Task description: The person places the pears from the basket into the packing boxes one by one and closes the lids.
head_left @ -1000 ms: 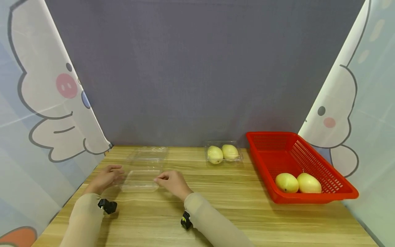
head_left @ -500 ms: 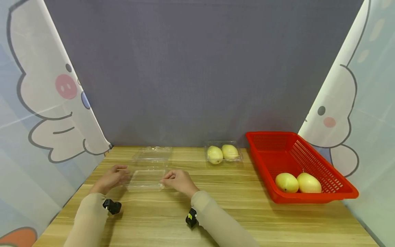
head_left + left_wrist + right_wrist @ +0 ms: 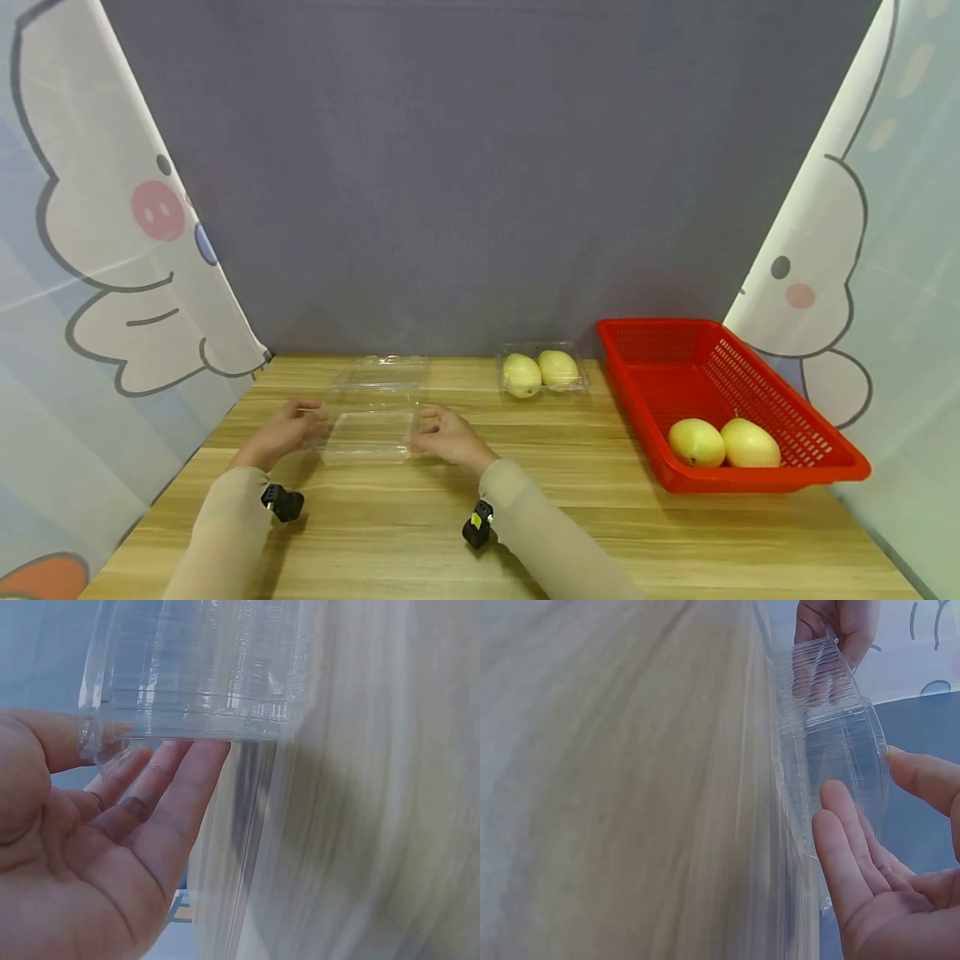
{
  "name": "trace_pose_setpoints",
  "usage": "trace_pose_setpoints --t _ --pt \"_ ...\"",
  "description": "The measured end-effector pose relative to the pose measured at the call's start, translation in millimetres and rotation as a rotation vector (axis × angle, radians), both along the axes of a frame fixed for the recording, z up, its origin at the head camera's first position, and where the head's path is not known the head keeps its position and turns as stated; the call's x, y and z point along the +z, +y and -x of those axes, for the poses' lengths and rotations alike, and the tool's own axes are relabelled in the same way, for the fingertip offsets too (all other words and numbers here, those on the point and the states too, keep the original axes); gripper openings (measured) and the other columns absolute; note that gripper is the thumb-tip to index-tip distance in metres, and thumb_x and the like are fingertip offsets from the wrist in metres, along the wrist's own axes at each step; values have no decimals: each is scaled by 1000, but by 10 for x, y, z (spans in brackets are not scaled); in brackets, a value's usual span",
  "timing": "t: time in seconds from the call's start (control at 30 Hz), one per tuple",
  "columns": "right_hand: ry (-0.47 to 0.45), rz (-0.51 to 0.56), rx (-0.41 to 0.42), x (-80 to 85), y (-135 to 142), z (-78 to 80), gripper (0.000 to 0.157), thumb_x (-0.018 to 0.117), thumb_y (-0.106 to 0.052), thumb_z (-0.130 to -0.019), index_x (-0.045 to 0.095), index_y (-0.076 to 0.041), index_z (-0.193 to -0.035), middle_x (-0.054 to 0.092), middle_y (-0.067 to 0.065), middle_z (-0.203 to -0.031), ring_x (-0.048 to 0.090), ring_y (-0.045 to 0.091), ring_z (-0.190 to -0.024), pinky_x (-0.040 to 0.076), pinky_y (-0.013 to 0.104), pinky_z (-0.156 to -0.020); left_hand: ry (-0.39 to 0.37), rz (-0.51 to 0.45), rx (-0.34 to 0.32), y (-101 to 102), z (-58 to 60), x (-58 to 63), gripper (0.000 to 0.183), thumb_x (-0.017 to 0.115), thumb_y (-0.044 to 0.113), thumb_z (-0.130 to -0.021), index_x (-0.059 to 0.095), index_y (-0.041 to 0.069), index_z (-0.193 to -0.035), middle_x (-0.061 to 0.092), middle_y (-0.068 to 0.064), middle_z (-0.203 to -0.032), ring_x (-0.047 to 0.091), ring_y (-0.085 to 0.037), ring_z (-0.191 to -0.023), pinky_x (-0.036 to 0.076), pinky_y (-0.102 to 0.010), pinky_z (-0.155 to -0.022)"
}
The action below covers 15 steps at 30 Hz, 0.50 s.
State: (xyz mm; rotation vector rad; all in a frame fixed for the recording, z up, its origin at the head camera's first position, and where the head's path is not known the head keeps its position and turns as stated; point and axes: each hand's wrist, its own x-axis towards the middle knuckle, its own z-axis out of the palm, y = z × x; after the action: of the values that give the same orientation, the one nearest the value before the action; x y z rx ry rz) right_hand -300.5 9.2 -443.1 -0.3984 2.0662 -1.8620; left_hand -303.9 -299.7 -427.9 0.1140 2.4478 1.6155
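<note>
A clear plastic clamshell box (image 3: 371, 433) lies on the table with its lid (image 3: 382, 372) raised toward the back. My left hand (image 3: 296, 427) is at its left side. In the left wrist view the thumb overlaps the rim and the fairly straight fingers (image 3: 184, 787) reach the outer wall. My right hand (image 3: 447, 437) is at the opposite side, its thumb (image 3: 919, 774) right at the rim. The right fingers (image 3: 840, 840) extend along the box's wall, loosely straight. Nothing lies inside this box.
A second clear box (image 3: 581, 385) holding two pale yellow, pear-like fruits (image 3: 522, 376) stands at the back. A red plastic basket (image 3: 652, 392) on the right contains two more such fruits (image 3: 697, 442). A grey panel (image 3: 480, 167) rises behind the table.
Both hands and the open box have shifted to the right along the table. The right fingers, pinching the box's edge earlier, have spread apart. The fruits and basket stay put.
</note>
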Motion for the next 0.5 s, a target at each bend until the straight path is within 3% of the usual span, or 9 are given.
trace_pose_setpoints --t 0.27,0.5 --pt "39 -71 -5 -1 79 1 64 76 -17 -91 47 2 -145 62 12 -116 66 24 -98 57 39 -88 20 -12 -27 67 -10 17 48 35 12 -110 19 -18 -143 33 -44 -143 49 -51 -125 49 -50 -100" --pt "15 -44 18 -16 156 4 65 75 -12 -91 44 4 -146 60 15 -120 65 27 -101 56 39 -89 12 -26 -8 150 -26 -3 47 38 12 -109 22 -17 -142 38 -42 -140 51 -50 -122 52 -46 -97"
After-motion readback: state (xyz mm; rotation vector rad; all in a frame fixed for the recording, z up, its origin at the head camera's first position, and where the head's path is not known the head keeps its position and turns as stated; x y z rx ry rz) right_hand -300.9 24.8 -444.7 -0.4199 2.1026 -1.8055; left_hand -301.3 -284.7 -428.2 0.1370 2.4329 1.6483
